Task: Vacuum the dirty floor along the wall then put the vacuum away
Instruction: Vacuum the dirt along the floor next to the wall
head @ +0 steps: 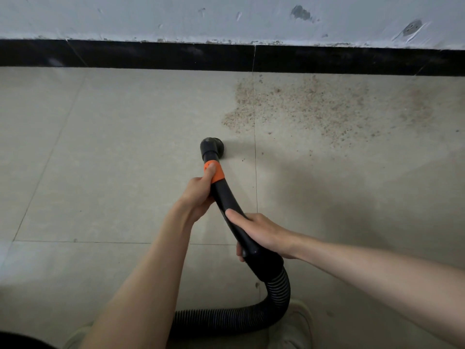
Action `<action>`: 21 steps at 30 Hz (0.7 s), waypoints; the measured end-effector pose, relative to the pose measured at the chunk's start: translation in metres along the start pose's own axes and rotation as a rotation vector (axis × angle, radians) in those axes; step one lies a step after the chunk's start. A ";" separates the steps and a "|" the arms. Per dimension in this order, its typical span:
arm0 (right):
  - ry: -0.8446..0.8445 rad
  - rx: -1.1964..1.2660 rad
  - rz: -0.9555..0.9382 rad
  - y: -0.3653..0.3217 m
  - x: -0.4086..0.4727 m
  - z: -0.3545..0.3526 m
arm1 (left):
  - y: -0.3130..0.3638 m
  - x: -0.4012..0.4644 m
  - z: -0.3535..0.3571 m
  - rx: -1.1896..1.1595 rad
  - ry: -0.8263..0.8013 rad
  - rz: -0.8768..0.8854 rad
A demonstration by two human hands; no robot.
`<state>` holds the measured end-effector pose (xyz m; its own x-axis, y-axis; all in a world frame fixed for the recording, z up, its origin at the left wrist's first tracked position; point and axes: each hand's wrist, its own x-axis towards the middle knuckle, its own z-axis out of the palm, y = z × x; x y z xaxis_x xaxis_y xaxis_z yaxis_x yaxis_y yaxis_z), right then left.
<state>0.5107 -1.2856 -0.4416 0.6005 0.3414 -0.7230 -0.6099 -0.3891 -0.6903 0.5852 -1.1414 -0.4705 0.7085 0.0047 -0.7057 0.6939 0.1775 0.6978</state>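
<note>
The person holds the vacuum wand (pixel 227 207) in both hands: the left hand (pixel 198 192) grips it just below the orange collar (pixel 214 171), thumb laid along the collar, and the right hand (pixel 261 233) wraps the thick black handle lower down, where the ribbed hose (pixel 276 293) loops back toward the feet. The round nozzle (pixel 212 144) sits on the pale floor tiles (pixel 100 147), just short of the dirt patch (pixel 314 107), which spreads from beyond the nozzle to the black skirting (pixel 151 55) and away to the nozzle's right. Most of the grit looks untouched, so the work appears to be at an early stage. To do it well, the nozzle should probably stay flat on the tile and travel in slow, overlapping passes from the patch's near edge up to the skirting, with the hose kept slack behind the nozzle so it does not drag grit about.
</note>
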 end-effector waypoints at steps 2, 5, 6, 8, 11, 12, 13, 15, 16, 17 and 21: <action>0.016 -0.042 -0.005 0.005 -0.003 0.000 | 0.002 0.001 -0.001 0.014 -0.039 -0.017; 0.106 -0.078 0.011 0.019 -0.010 -0.002 | -0.002 -0.005 0.016 0.093 -0.089 -0.022; 0.145 -0.077 0.013 0.025 -0.013 -0.002 | -0.005 -0.007 0.025 0.126 -0.098 -0.017; 0.219 -0.071 0.004 0.037 -0.019 -0.004 | -0.012 -0.010 0.039 0.174 -0.109 -0.007; 0.300 -0.080 -0.005 0.045 -0.024 -0.003 | -0.015 -0.008 0.050 0.197 -0.121 0.001; 0.325 -0.091 -0.008 0.045 -0.024 -0.002 | -0.014 -0.006 0.053 0.206 -0.134 -0.002; 0.349 -0.107 -0.010 0.043 -0.023 0.000 | -0.012 -0.003 0.054 0.218 -0.149 -0.005; 0.403 -0.122 -0.006 0.042 -0.022 0.000 | -0.010 0.001 0.060 0.238 -0.175 -0.014; 0.428 -0.118 -0.003 0.043 -0.022 0.000 | -0.010 0.002 0.063 0.250 -0.183 -0.016; 0.449 -0.112 0.000 0.044 -0.022 -0.001 | -0.010 0.002 0.067 0.264 -0.191 -0.017; 0.461 -0.075 0.017 0.046 -0.021 -0.006 | -0.009 0.002 0.081 0.322 -0.212 -0.012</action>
<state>0.4731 -1.3162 -0.4584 0.7681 -0.0748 -0.6359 -0.5930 -0.4577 -0.6625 0.5911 -1.2230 -0.4683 0.6877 -0.2047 -0.6965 0.6831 -0.1423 0.7163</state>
